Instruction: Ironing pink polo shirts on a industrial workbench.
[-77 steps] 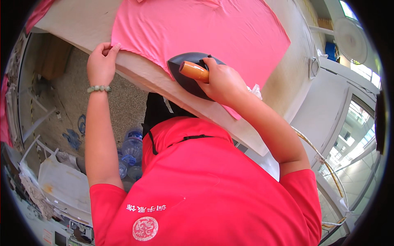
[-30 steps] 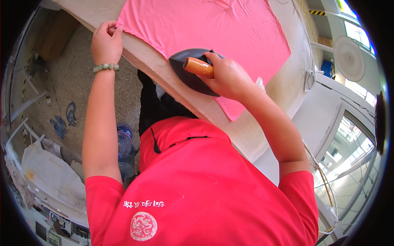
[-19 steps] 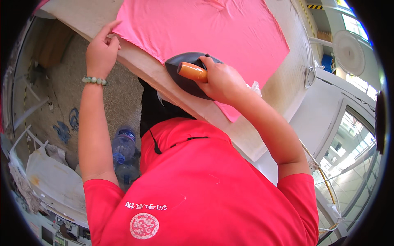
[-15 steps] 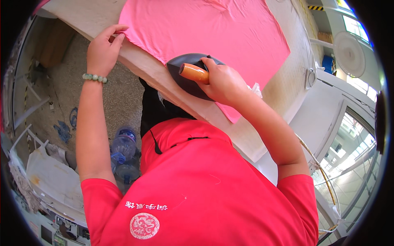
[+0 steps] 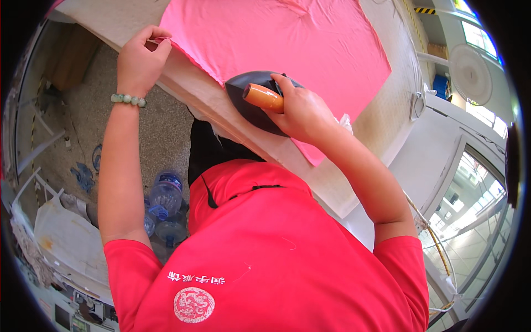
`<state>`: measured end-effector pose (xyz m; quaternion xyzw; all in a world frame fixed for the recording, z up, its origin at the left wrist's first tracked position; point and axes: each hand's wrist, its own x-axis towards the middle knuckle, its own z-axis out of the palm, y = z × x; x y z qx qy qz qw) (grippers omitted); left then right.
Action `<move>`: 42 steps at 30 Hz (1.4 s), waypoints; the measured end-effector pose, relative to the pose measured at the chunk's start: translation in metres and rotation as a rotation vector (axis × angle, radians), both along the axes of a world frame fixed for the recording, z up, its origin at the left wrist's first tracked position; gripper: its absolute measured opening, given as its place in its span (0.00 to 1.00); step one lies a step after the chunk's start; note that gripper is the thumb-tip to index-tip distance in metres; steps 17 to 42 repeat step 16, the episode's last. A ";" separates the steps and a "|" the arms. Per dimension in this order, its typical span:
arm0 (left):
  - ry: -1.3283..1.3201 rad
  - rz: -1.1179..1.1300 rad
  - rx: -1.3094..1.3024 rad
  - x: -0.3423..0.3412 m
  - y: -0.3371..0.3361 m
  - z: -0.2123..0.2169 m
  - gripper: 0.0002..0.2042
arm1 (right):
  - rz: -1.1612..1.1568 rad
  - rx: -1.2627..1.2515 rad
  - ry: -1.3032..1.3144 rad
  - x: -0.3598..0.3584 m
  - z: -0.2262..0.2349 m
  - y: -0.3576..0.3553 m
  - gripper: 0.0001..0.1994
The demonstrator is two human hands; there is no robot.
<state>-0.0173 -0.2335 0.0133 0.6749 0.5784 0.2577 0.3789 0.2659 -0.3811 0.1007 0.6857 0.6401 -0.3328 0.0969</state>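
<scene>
A pink piece of fabric (image 5: 287, 50) lies spread on a padded pale ironing table (image 5: 130, 19), with small wrinkles toward its far side. My left hand (image 5: 141, 62) pinches the fabric's left edge between thumb and fingers, just at the table's border. Resting on the near part of the fabric is a dark iron (image 5: 250, 113) with an orange-brown wooden handle (image 5: 264, 98). My right hand (image 5: 304, 108) is wrapped round the right part of that handle, which hides part of the iron. The iron's pointed end faces left, along the fabric edge.
Several clear plastic bottles (image 5: 166, 196) stand on the floor below the table, left of my body. A white cloth-covered surface (image 5: 72, 238) is at lower left. At right are a white cabinet (image 5: 423, 133), a hanging cable (image 5: 437, 238) and a round fan (image 5: 470, 74).
My left hand has lifted slightly, pulling the fabric's edge a little outward. The iron and my right hand stay almost in place.
</scene>
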 end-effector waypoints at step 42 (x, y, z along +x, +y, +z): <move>0.253 0.140 0.179 -0.011 -0.002 -0.039 0.24 | -0.053 -0.109 -0.073 -0.006 -0.001 0.009 0.30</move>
